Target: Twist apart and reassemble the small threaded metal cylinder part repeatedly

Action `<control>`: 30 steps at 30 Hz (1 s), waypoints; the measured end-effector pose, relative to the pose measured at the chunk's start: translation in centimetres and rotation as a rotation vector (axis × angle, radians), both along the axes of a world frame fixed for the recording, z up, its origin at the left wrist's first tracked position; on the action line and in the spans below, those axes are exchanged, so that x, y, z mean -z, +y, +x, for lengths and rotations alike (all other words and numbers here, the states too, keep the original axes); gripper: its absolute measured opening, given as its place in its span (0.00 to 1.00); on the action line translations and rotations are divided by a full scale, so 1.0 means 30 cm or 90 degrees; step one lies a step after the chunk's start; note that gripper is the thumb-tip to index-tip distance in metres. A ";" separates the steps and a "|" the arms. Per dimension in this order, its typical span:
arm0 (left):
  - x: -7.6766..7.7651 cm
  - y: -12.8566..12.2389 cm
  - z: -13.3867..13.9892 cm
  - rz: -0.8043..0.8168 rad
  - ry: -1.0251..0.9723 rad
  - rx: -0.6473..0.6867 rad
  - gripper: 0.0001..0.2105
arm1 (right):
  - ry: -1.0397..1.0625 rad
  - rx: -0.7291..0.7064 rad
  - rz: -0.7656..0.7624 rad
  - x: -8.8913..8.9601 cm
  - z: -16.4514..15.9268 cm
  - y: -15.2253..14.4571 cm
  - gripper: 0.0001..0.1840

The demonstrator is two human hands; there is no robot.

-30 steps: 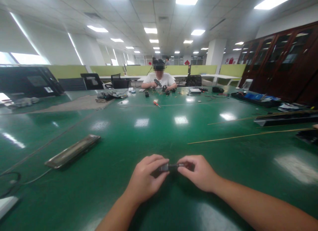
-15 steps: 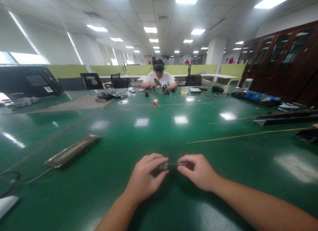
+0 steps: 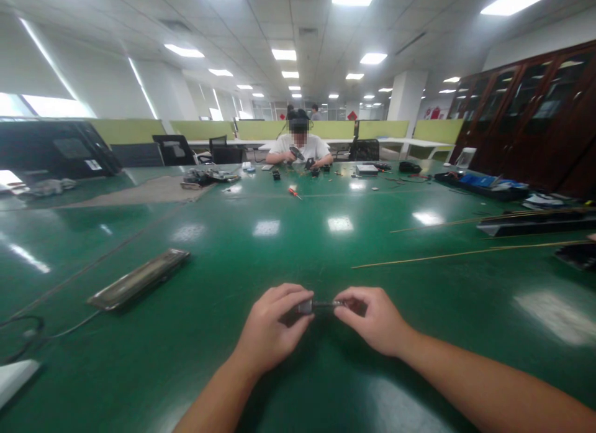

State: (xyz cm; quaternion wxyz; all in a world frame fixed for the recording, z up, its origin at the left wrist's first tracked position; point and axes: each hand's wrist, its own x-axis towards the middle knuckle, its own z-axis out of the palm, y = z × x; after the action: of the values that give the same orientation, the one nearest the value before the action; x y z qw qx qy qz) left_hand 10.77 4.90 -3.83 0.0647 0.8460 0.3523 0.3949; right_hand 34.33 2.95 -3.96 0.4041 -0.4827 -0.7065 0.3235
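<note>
Low in the middle of the head view, my left hand (image 3: 274,324) pinches a small grey cylinder (image 3: 305,306) between thumb and fingers. A thin dark rod (image 3: 322,304) runs sideways from the cylinder to my right hand (image 3: 375,315). Thumb and forefinger of my right hand are closed on the rod's far end, where a small lighter tip shows. The fingers hide part of both ends, and I cannot make out exactly what the piece is. Both hands are just above the green tabletop (image 3: 261,259).
A long flat metal-looking case (image 3: 139,281) with a cable lies at left. Thin yellowish rods (image 3: 419,259) stretch in from the right. A red screwdriver (image 3: 293,192) lies farther off. Across the table a person (image 3: 300,147) works among small dark parts. A black tray (image 3: 482,186) stands far right.
My hands have drawn slightly apart, so a little more of the dark rod shows between them. The whole view has shifted slightly.
</note>
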 end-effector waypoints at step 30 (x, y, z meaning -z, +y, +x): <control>0.005 0.024 -0.011 0.007 -0.034 -0.073 0.14 | 0.093 0.024 -0.004 0.014 0.009 0.005 0.13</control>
State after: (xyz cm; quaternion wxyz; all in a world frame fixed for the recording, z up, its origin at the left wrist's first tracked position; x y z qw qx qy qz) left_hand 10.43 5.63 -3.97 0.0470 0.8138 0.3963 0.4224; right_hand 34.59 3.12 -4.39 0.4591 -0.4721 -0.6648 0.3526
